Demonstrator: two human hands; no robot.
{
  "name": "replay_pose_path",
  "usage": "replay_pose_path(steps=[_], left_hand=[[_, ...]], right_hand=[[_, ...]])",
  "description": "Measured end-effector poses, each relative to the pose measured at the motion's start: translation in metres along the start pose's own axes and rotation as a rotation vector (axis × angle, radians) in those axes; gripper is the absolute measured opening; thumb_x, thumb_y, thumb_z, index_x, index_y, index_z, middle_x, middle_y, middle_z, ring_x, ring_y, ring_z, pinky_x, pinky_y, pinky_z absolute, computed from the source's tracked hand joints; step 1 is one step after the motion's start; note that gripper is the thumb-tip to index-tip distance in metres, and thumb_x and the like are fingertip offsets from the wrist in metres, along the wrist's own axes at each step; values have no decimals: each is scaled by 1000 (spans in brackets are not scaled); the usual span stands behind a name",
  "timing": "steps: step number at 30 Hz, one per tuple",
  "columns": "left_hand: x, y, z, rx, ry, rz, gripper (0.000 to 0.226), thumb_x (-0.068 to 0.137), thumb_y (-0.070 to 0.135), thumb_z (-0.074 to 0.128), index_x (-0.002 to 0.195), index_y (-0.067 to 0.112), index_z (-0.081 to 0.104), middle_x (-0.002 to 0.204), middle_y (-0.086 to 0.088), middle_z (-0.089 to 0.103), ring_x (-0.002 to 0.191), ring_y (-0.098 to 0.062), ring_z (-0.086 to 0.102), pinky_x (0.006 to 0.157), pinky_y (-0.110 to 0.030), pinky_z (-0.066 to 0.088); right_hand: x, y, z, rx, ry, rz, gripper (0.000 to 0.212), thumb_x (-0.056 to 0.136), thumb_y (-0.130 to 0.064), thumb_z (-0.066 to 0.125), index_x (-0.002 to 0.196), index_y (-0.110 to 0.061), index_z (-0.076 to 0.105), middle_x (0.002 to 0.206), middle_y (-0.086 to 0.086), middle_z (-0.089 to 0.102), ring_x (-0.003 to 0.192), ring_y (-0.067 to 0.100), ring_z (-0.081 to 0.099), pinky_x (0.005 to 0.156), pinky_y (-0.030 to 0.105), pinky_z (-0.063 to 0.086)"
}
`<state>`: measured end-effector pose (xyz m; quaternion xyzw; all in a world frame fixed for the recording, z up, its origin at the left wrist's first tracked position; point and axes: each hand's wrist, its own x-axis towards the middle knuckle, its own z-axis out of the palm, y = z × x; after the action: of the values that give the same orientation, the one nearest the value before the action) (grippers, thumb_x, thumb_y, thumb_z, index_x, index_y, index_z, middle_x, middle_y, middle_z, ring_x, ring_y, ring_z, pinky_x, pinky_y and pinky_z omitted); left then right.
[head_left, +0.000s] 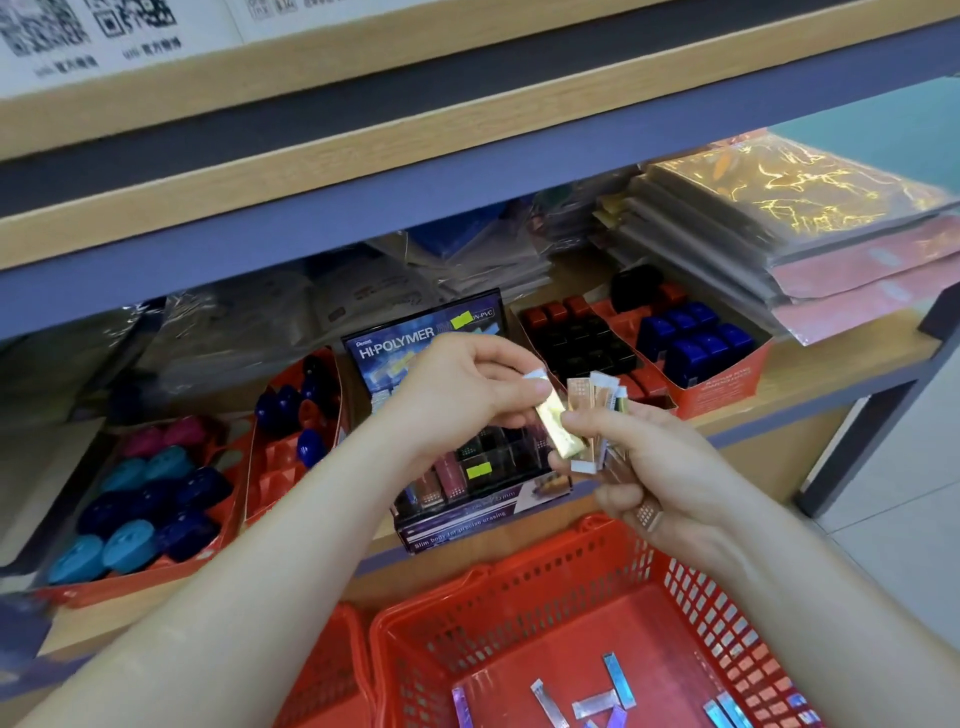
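Head view, sole camera: worn high, facing forward and down, tilted. Close range. Shelf (841, 364) at 12 o'clock; left hand (462, 389) and right hand (654, 467) at centre; basket (524, 577) at 6 o'clock.

The wooden shelf (821, 371) carries red trays (727, 387) of sharpeners (691, 343), an eraser display box (431, 338) between them, and stacked paper packs (779, 208).

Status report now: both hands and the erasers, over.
Left hand pinches gold eraser. Right hand holds fanned eraser bunch. Red basket below, several erasers inside. Nothing in the way.
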<state>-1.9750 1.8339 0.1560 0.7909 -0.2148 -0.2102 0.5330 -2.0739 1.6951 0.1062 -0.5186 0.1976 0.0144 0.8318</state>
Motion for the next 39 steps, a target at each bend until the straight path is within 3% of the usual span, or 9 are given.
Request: replay_pose_path(steps=[6, 9, 14, 17, 23, 28, 33, 37, 39], left_hand=[[-2, -3, -39, -183, 246, 38, 5, 86, 1, 67, 88, 6, 66, 72, -10, 73, 66, -14, 70, 60, -17, 55], [-3, -10, -62, 17, 357, 71, 8, 85, 3, 69, 85, 11, 66, 70, -5, 73, 67, -13, 71, 64, -22, 56], [-3, -23, -69, 343, 410, 125, 13, 84, 12, 73, 80, 23, 68, 76, 4, 71, 76, -16, 71, 79, -39, 59], [3, -29, -57, 456, 393, 173, 17, 82, 18, 76, 76, 30, 66, 79, 7, 68, 78, -14, 68, 80, -41, 58], [24, -38, -37, 705, 313, 181, 9, 84, 24, 74, 86, 25, 65, 81, 11, 64, 78, -7, 62, 72, -20, 48], [35, -40, -29, 1027, 225, 258, 13, 90, 26, 66, 97, 16, 67, 92, 0, 66, 89, -18, 60, 79, -29, 48], [40, -39, -19, 1227, 186, 286, 18, 89, 24, 63, 103, 12, 66, 101, -5, 60, 94, -25, 59, 77, -33, 47], [41, -35, -12, 1332, 196, 272, 21, 88, 23, 63, 105, 12, 61, 103, -7, 60, 93, -29, 61, 77, -38, 50], [42, -34, -11, 1338, 194, 248, 24, 88, 23, 64, 108, 13, 58, 106, -8, 60, 97, -29, 61, 76, -37, 49]], right_hand=[[11, 1, 0, 76, 18, 44, 12, 94, -21, 60, 95, -10, 63, 68, 4, 59, 53, 11, 53, 31, 14, 22], [18, 3, 0, 142, 77, 94, 14, 93, -18, 57, 97, -7, 65, 64, 4, 63, 51, 14, 60, 29, 13, 23], [6, 1, 5, 87, 78, 26, 19, 97, -17, 58, 105, -3, 66, 84, 12, 75, 63, 19, 72, 30, 12, 25], [5, 1, 8, 67, 84, 0, 23, 97, -19, 58, 106, 0, 66, 86, 14, 76, 60, 18, 71, 29, 12, 26], [7, 1, 9, 67, 118, 2, 25, 96, -18, 59, 109, 3, 65, 76, 9, 70, 62, 22, 71, 27, 14, 23], [7, 1, 9, 62, 119, 7, 18, 94, -14, 62, 105, -1, 64, 77, 9, 69, 67, 20, 73, 31, 15, 23], [7, 5, 10, 44, 82, 10, 19, 92, -17, 65, 108, -7, 65, 89, 11, 67, 53, 8, 64, 31, 14, 24], [4, 4, 12, 78, 86, 49, 20, 92, -19, 65, 110, -8, 64, 97, 14, 71, 71, 24, 74, 31, 13, 23], [3, 3, 12, 78, 81, 51, 21, 93, -19, 65, 111, -9, 64, 103, 15, 73, 70, 25, 74, 32, 13, 22]])
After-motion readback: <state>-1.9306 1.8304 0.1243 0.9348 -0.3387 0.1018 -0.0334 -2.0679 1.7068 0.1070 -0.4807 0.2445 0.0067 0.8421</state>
